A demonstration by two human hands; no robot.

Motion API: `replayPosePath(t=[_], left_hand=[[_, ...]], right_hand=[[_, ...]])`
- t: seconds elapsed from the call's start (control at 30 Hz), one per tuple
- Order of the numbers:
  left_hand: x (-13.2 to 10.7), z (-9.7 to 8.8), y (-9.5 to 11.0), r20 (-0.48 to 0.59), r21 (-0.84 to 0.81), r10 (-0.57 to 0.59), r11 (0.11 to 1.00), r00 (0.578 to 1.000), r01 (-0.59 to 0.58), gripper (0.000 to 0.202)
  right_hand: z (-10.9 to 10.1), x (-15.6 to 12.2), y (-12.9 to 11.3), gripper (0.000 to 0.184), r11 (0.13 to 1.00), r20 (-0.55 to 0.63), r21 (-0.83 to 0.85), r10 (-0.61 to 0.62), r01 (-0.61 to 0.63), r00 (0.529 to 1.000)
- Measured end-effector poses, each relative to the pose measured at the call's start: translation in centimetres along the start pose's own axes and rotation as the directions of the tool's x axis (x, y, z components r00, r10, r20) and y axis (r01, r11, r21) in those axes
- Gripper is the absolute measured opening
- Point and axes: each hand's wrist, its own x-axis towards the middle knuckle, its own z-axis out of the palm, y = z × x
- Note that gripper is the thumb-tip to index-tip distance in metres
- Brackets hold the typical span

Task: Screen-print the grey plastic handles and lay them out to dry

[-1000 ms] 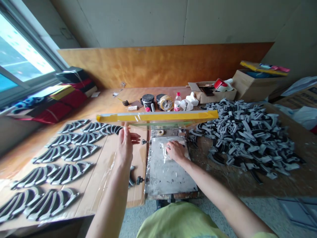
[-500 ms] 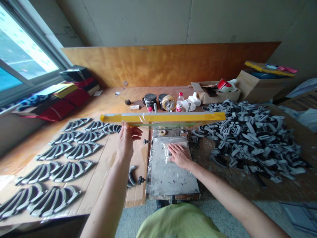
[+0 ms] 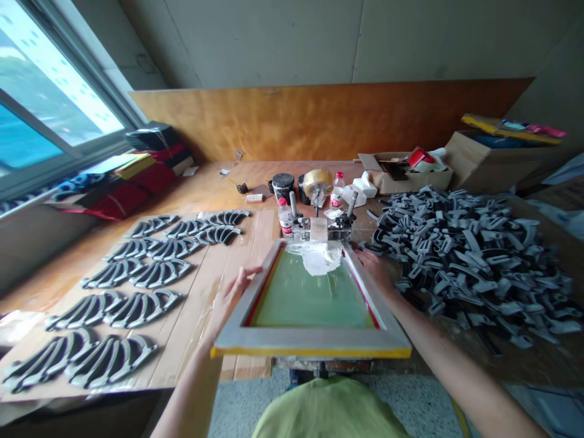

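A screen-printing frame lies lowered over the work plate, its grey border edged in yellow at the front. Green mesh fills it, with a smear of white ink at the far end. A pale squeegee stands at that end, against the hinge clamp. My left hand is beside the frame's left edge, fingers stretched towards it; no firm grip shows. Along the right edge is my right hand, blurred, its fingers partly hidden, near the pile of grey parts.
Grey-and-black curved parts lie in fanned groups on cardboard at left. A heap of similar parts covers the right side. Behind the frame stand black tubs, red-capped bottles and a tape roll. An open carton sits back right.
The frame has swung down from raised, edge-on, to lying over the plate. My right hand has left the plate and moved right; my left hand has come down with the frame.
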Motion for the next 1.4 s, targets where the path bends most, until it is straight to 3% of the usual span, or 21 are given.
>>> replayPosePath(t=[0.07,0.13,0.2,0.3,0.43,0.53,0.67,0.83,0.93,1.0,1.07,1.17,1.27,1.4], left_hand=[[-1.1,-0.2,-3.0,0.111,0.066,-0.151,0.987,0.982,0.145,0.056],[-1.5,0.1,-6.1,0.159,0.087,-0.229,0.972,0.960,0.217,0.071],[-1.4,0.6,-8.9,0.150,0.104,-0.245,0.967,0.958,0.231,0.084],[-0.7,1.4,-11.3,0.132,0.119,-0.233,0.969,0.963,0.218,0.087],[-0.1,1.4,-12.0,0.156,0.097,-0.232,0.971,0.960,0.219,0.086],[-0.1,1.3,-11.9,0.173,0.077,-0.257,0.966,0.951,0.247,0.083],[-0.2,1.3,-12.1,0.175,0.061,-0.287,0.958,0.942,0.281,0.079],[-0.1,1.3,-12.5,0.170,0.054,-0.283,0.959,0.944,0.277,0.079],[-0.1,1.3,-12.4,0.170,0.067,-0.261,0.965,0.950,0.254,0.078],[-0.3,1.2,-12.0,0.166,0.072,-0.257,0.966,0.952,0.248,0.078],[-0.5,1.2,-11.4,0.154,0.072,-0.258,0.966,0.954,0.249,0.078],[-0.8,1.2,-10.5,0.121,0.055,-0.259,0.966,0.958,0.254,0.074],[-1.0,1.2,-9.8,0.115,0.029,-0.265,0.964,0.958,0.263,0.071],[-1.5,0.7,-8.0,0.133,-0.008,-0.274,0.961,0.952,0.278,0.072]], right_hand=[[-1.3,2.2,0.0,0.034,1.000,-0.071,-0.011,-0.011,0.010,0.997],[-1.5,4.5,-1.6,0.042,0.995,-0.059,-0.031,-0.095,0.093,0.994],[-0.8,6.6,-4.1,0.053,0.982,0.049,-0.067,-0.171,0.174,0.984],[0.9,8.6,-7.1,0.039,0.974,0.268,-0.138,-0.139,0.180,0.953],[2.1,8.2,-7.8,0.015,0.978,0.431,-0.151,-0.065,0.143,0.900],[1.7,5.7,-7.0,0.015,0.961,0.439,-0.051,-0.224,0.273,0.870],[-0.1,2.3,-5.7,0.026,0.896,0.458,0.074,-0.420,0.437,0.783],[-1.6,3.2,-5.0,0.028,0.859,0.514,0.160,-0.493,0.486,0.702],[-0.7,3.8,-5.7,0.025,0.896,0.457,0.111,-0.431,0.431,0.778],[0.3,2.6,-6.1,0.024,0.910,0.372,0.068,-0.404,0.410,0.836],[0.7,0.8,-6.1,0.026,0.902,0.318,0.075,-0.426,0.426,0.847],[0.0,-0.7,-5.3,0.029,0.882,0.326,0.130,-0.470,0.453,0.820],[-0.9,1.7,-5.2,0.031,0.907,0.341,0.146,-0.422,0.396,0.840],[-0.5,8.0,-6.7,0.068,0.968,0.368,0.042,-0.245,0.247,0.897]])
